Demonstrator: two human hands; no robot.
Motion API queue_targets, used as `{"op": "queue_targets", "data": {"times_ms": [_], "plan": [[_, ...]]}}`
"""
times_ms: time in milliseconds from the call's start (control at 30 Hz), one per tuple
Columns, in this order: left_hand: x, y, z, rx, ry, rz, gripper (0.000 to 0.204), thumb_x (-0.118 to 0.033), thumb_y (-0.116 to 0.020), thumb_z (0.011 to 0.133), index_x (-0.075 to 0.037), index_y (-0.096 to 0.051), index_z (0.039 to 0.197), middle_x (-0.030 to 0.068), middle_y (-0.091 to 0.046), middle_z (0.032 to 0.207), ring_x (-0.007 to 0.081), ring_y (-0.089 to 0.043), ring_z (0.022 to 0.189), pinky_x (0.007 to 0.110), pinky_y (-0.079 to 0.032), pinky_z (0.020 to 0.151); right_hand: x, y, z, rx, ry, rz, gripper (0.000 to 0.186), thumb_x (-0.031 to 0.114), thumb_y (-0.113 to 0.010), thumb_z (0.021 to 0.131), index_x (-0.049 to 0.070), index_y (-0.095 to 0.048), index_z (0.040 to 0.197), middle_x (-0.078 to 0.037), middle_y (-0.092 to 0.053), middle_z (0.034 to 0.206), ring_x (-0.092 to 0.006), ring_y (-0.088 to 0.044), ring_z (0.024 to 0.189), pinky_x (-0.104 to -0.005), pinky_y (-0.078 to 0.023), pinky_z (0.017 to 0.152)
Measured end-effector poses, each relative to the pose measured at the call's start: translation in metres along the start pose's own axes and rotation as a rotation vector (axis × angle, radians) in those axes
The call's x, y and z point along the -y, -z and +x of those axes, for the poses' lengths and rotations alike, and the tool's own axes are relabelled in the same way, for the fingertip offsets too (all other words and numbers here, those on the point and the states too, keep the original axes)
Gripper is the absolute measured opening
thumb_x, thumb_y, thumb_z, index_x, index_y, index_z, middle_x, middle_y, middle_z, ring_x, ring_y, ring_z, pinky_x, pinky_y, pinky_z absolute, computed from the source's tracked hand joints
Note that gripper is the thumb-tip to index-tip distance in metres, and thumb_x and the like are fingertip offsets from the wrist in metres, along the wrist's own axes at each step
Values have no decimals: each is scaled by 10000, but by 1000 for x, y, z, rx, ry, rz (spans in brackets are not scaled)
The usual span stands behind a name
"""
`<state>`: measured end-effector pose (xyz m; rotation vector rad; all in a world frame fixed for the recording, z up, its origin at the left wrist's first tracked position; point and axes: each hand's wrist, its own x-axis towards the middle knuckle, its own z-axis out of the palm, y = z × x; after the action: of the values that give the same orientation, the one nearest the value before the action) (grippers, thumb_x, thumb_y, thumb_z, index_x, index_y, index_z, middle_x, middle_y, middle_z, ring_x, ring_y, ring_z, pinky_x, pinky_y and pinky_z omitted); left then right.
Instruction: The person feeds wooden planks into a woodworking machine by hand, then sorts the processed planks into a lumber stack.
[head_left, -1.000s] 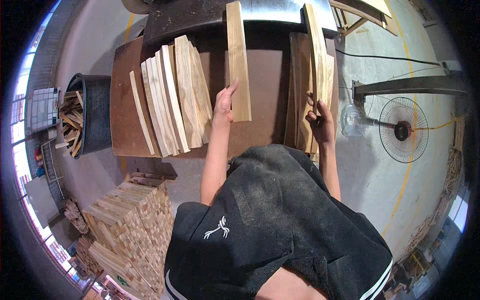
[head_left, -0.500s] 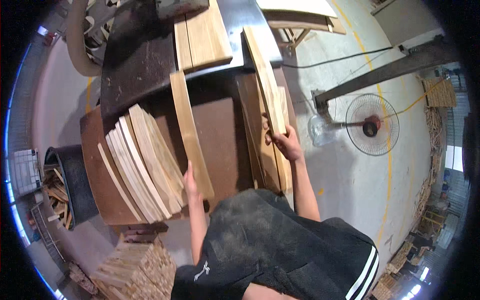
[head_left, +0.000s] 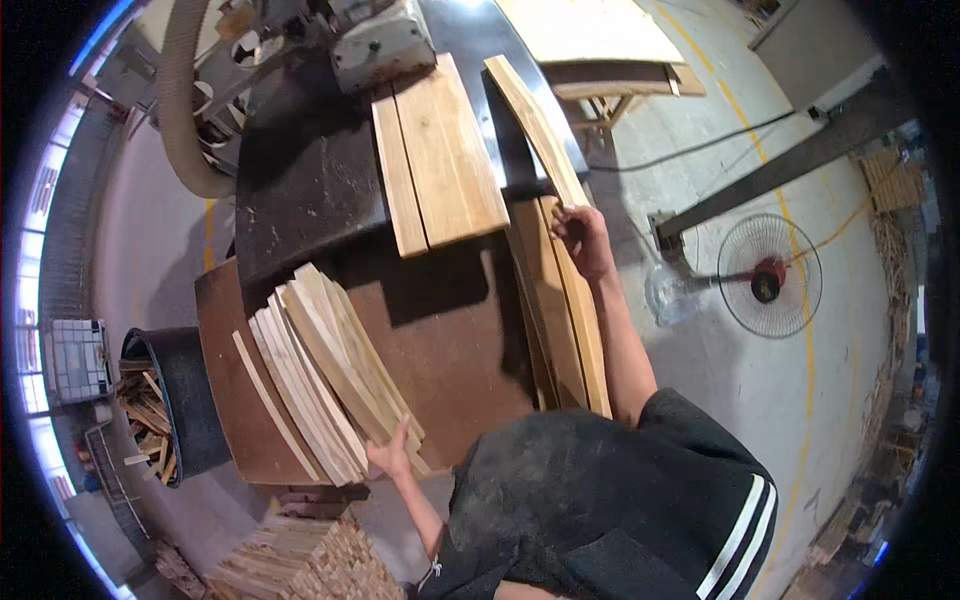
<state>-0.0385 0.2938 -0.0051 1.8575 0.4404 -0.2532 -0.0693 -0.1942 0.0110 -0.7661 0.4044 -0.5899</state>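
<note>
Near the front of the brown board surface (head_left: 470,370), my left hand (head_left: 392,456) grips the near end of a wooden strip (head_left: 335,355) lying on a row of pale strips (head_left: 300,385). Its thumb points up. Over at the right edge of the black machine table (head_left: 300,190), my right hand (head_left: 585,240) has curled fingers at the near end of another long wooden strip (head_left: 535,120), which slants away across the corner. Below that hand stand long boards (head_left: 560,320). A wide board (head_left: 455,150) and a narrow one (head_left: 398,170) jut over the table's near edge.
A machine head (head_left: 385,48) sits behind the boards, with a ribbed hose (head_left: 180,110) at far left. A dark bin (head_left: 190,410) holds offcuts; stacked wood (head_left: 300,565) stands below. Right are a fan (head_left: 768,275) and a beam (head_left: 780,170).
My left hand has carried its strip left onto the row of pale strips. The two boards on the machine table have come nearer. My right hand's strip has shifted lower, onto the table corner.
</note>
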Motion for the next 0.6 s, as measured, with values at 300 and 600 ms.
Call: {"op": "queue_targets", "data": {"times_ms": [300,600], "plan": [[-35,44,36,-212,-229,673,632,-393,-925,717,85,-703,1065,167,-755,940,242,-724,820,375,-566,756,-31,15,-362,-481,-414,184,501,162,-628,881,10,-501,1342,-45,-579,1018,-123,-461,690,-270,-411,666],[3,104,82,-191,-385,526,560,-439,-908,707,0,-741,1012,173,-760,887,311,-738,853,462,-551,771,-60,20,-398,-610,-586,149,449,315,-577,1044,-52,-568,1302,-132,-708,1192,-155,-691,983,-271,-585,899]]}}
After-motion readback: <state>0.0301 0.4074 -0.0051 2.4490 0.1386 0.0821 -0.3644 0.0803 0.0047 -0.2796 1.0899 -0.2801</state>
